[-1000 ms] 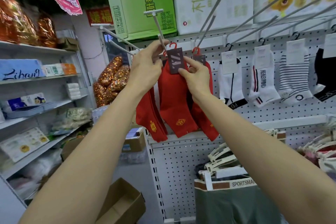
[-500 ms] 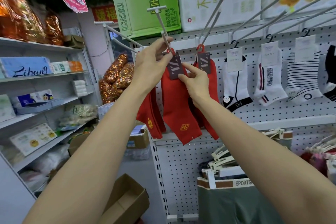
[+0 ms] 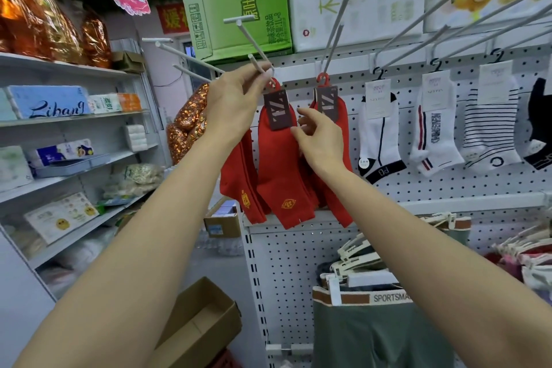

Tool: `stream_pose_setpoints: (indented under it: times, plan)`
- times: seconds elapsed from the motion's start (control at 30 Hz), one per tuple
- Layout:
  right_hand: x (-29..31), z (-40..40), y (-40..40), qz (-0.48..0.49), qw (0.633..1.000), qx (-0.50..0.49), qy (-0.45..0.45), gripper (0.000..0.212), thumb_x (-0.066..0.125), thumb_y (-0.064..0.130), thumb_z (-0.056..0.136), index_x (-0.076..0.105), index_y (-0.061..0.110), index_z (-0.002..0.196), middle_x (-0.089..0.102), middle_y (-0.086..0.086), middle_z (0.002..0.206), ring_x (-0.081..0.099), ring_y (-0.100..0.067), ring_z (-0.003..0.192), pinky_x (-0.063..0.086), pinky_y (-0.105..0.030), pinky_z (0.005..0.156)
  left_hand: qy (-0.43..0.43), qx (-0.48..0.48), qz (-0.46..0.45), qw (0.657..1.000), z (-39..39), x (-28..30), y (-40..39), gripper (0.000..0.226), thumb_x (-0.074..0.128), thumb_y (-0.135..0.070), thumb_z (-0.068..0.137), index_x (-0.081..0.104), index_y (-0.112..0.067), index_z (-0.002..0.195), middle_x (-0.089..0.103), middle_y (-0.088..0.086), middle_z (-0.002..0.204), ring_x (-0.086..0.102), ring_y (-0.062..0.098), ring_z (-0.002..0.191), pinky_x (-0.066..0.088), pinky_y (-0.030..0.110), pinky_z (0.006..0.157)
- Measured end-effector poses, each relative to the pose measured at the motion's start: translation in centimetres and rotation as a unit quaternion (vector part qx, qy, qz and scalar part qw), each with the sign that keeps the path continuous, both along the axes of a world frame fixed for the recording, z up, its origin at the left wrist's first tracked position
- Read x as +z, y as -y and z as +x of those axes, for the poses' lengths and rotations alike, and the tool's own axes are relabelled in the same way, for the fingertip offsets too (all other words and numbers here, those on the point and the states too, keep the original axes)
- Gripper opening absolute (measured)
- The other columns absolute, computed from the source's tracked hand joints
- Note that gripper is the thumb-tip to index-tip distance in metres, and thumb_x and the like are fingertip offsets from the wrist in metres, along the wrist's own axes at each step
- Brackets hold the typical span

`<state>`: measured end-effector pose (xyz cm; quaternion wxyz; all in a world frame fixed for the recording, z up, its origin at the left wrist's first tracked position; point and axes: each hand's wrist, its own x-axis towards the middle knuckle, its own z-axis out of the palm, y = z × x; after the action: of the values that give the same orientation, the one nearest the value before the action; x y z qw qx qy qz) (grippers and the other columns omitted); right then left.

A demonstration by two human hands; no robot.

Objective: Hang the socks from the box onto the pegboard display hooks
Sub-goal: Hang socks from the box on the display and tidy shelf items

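A pair of red socks (image 3: 279, 158) with a dark card label hangs from a grey display hook (image 3: 254, 42) on the white pegboard (image 3: 298, 260). My left hand (image 3: 233, 101) pinches the sock's red hanger and the hook's prong at the top. My right hand (image 3: 319, 140) hovers beside the sock's label with fingers loosely spread, holding nothing. More red socks (image 3: 331, 140) hang on the neighbouring hook to the right, and another red pair (image 3: 242, 185) hangs behind my left wrist. An open cardboard box (image 3: 194, 329) sits low on the floor.
Several long hooks (image 3: 418, 30) jut out from the pegboard above white and striped socks (image 3: 436, 125). Shelves of packaged goods (image 3: 68, 155) line the left. Hangers and green shorts (image 3: 373, 323) stand below right. Cartons (image 3: 239, 0) sit on top of the display.
My right hand has let go of the sock's label and drawn slightly away. The red sock now hangs further back on the hook, with my left hand still at its hanger.
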<state>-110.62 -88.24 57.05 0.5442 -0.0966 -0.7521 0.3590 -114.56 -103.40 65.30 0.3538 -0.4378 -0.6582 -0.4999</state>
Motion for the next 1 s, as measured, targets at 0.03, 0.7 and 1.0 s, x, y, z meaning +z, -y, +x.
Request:
stream_pose_setpoints:
  times: [0.03, 0.7, 1.0]
  plan:
    - [-0.6, 0.5, 0.1, 0.025, 1.0, -0.013, 0.002, 0.038, 0.068, 0.024, 0.088, 0.063, 0.026, 0.126, 0.067, 0.005, 0.109, 0.063, -0.013, 0.098, 0.053, -0.036, 0.088, -0.006, 0.014, -0.004, 1.0, 0.2, -0.1, 0.1, 0.024, 0.061, -0.033, 0.095, 0.072, -0.029, 0.116, 0.073, -0.013, 0.093, 0.065, -0.009, 0.088, 0.053, 0.021, 0.088]
    - [-9.6, 16.8, 5.9, 0.31, 0.916, -0.255, -0.007, 0.028, 0.07, 0.028, 0.087, 0.072, 0.009, 0.108, 0.071, -0.004, 0.103, 0.064, -0.025, 0.094, 0.052, -0.035, 0.078, -0.187, 0.016, -0.126, 0.974, 5.7, -14.5, 6.1, 0.025, 0.064, -0.033, 0.091, 0.07, -0.018, 0.109, 0.068, -0.002, 0.11, 0.058, 0.02, 0.103, 0.049, 0.035, 0.085]
    - [-18.5, 23.7, 13.9, 0.277, 0.906, -0.313, 0.061, 0.026, 0.068, 0.027, 0.089, 0.073, 0.009, 0.108, 0.071, -0.004, 0.105, 0.065, -0.025, 0.097, 0.053, -0.036, 0.084, -0.14, -0.089, -0.172, 0.971, 11.0, -24.6, 10.9, 0.022, 0.07, -0.025, 0.089, 0.071, -0.016, 0.109, 0.068, -0.002, 0.11, 0.058, 0.019, 0.103, 0.049, 0.031, 0.083]
